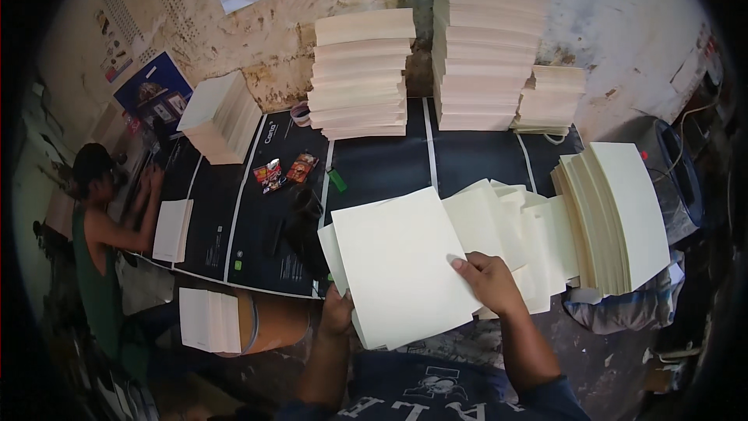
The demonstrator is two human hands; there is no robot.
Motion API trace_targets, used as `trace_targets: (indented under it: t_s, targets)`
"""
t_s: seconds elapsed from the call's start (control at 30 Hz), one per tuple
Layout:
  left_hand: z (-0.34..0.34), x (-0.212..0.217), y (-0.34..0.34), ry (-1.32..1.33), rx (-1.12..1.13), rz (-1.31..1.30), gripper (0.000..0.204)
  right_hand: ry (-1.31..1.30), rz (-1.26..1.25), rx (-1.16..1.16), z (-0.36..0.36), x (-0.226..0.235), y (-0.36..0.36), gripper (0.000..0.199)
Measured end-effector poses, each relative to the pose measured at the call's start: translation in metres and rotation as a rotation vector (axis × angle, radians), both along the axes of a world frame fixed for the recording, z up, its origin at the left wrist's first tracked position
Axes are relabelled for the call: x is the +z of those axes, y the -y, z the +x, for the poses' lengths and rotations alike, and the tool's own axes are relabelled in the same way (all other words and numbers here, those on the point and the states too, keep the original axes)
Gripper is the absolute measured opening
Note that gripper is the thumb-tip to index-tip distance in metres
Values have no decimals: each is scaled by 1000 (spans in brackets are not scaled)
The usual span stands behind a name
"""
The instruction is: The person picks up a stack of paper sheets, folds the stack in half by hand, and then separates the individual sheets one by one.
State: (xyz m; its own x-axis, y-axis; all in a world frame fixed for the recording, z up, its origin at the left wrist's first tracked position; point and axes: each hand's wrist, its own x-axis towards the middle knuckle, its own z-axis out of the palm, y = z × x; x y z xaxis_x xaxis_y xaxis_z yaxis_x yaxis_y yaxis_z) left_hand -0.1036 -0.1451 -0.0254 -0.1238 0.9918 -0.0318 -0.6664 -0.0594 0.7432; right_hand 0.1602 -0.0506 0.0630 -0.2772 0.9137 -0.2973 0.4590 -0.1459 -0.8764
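A cream stack of folded paper sheets lies tilted in front of me. My left hand grips its lower left edge from below. My right hand lies flat on its right side, fingers spread on the top sheet. To the right, several more cream sheets fan out in an overlapping row toward a slanted pile.
Tall cream paper stacks stand against the stained wall, smaller ones beside them. A black mat carries snack packets. Another person sits at left by a small stack. A paper pile rests on a brown drum.
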Motion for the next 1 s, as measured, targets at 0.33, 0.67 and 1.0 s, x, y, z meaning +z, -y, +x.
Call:
trace_targets:
  t_s: [0.33,0.67,1.0]
  targets:
    - [-21,10,8,-30,59,-42,59,279,156,-203,28,-2,-16,24]
    - [11,13,-9,-137,-55,-89,57,239,179,15,12,3,-11,45]
    - [-11,16,1,-143,70,-84,61,17,-54,-318,67,-38,-29,38]
